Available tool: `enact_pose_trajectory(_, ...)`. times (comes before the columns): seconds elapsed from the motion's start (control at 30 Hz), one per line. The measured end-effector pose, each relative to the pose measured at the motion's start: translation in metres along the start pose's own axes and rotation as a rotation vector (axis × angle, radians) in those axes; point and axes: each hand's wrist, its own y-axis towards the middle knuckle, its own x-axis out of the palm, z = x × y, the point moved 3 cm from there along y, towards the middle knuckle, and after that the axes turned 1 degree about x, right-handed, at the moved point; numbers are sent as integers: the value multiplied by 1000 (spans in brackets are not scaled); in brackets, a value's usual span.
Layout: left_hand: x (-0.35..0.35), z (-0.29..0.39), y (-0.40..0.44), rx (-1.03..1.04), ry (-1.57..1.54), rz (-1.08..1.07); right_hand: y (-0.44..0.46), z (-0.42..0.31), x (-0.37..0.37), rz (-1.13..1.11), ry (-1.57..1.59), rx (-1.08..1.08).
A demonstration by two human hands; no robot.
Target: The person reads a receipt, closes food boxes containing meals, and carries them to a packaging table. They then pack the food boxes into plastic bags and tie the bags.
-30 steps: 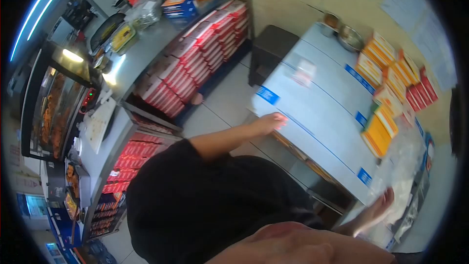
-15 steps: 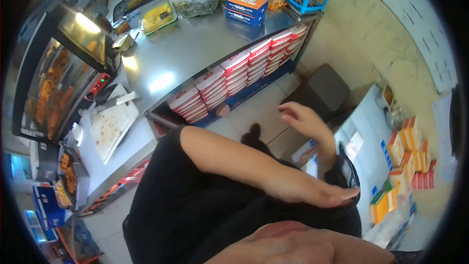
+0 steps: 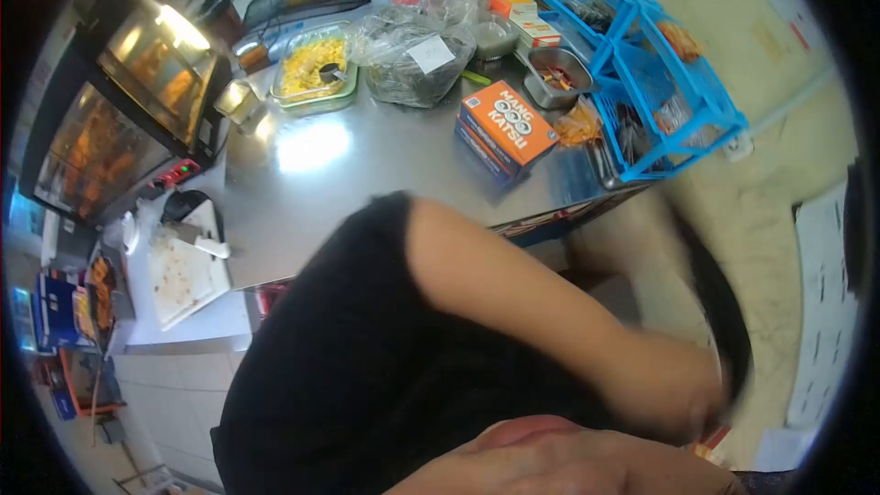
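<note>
My left arm reaches across my black shirt (image 3: 367,330) toward the right. At its end my left hand (image 3: 683,394) is smeared by motion, so its grip cannot be made out. Just beyond it curves a blurred black strip (image 3: 720,298), fabric or strap-like, touching or very near the hand. A pale smear (image 3: 642,243) above it looks like my right forearm; the right hand's fingers cannot be distinguished. Nearest on the steel counter (image 3: 385,160) is an orange and blue Mang Katsu box (image 3: 507,133).
A tub of yellow food (image 3: 314,69), a knotted plastic bag (image 3: 412,69), a metal pan (image 3: 556,76) and blue racks (image 3: 674,92) line the counter. At left stand a lit food warmer (image 3: 119,119) and a cutting board (image 3: 188,270) with a knife (image 3: 203,244).
The view has swung toward the counter and racks, and the side table with yellow boxes has left view. My left hand has shifted right. The right hand, clear before, is blurred.
</note>
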Motion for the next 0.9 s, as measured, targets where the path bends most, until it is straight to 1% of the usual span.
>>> enact_pose_trajectory(0.03, -15, -9, 2, 12, 2, 24, 10, 7, -10, 105, -18, -7)
enact_pose_trajectory(0.1, -45, -34, -2, -44, 191, -2, 23, 28, -29, 306, -41, 12)
enact_pose_trajectory(0.2, -117, -73, -11, -135, 457, -79, 30, 76, -57, 557, 29, 164)
enact_pose_trajectory(0.23, -185, -87, -25, -351, 976, -102, 32, 97, -64, 651, 183, 245)
enact_pose_trajectory(0.27, -266, -120, -72, -283, 1105, 127, 35, 119, -72, 759, 342, 313)
enact_pose_trajectory(0.3, -318, -106, -91, -863, 795, 249, 34, 148, -73, 935, 658, 449)
enact_pose_trajectory(0.33, -365, -120, -152, -1211, 522, 696, 41, 183, -64, 910, 822, 423)
enact_pose_trajectory(0.37, -407, -131, -224, -1238, 463, 837, 50, 175, -65, 930, 843, 434)
enact_pose_trajectory(0.4, -436, -142, -303, -1504, 331, 861, 63, 153, -69, 944, 1051, 391)
enact_pose_trajectory(0.43, -439, -152, -366, -1521, 114, 904, 73, 143, -71, 951, 1256, 338)
enact_pose_trajectory(0.47, -434, -157, -400, -1526, -101, 944, 80, 155, -69, 962, 1266, 343)
enact_pose_trajectory(0.5, -403, -146, -382, -1491, -281, 987, 88, 171, -61, 970, 1272, 266)
enact_pose_trajectory(0.53, -384, -143, -375, -1414, -238, 1015, 94, 183, -55, 980, 1279, 186)
enact_pose_trajectory(0.57, -370, -138, -372, -1334, -198, 1040, 98, 192, -52, 995, 1288, 189)
enact_pose_trajectory(0.6, -357, -131, -375, -1347, -202, 1029, 99, 200, -49, 996, 1360, 215)
enact_pose_trajectory(0.63, -348, -123, -376, -1326, -241, 1086, 99, 198, -48, 993, 1428, 229)
enact_pose_trajectory(0.67, -340, -112, -376, -1300, -279, 1139, 95, 190, -41, 1004, 1427, 212)
enact_pose_trajectory(0.73, -317, -82, -368, -1270, -231, 1099, 81, 159, -27, 976, 1461, 212)
enact_pose_trajectory(0.77, -300, -65, -366, -1251, -197, 1080, 70, 146, -17, 1011, 1458, 190)
enact_pose_trajectory(0.8, -284, -49, -368, -1233, -193, 1036, 55, 130, -1, 950, 1469, 180)
enact_pose_trajectory(0.83, -267, -35, -370, -1237, -208, 960, 35, 115, 17, 930, 1486, 164)
enact_pose_trajectory(0.87, -247, -22, -369, -1220, -206, 865, 13, 77, 22, 990, 1337, 118)
enact_pose_trajectory(0.9, -226, -13, -361, -1206, -230, 736, -3, 74, 45, 931, 1392, 9)
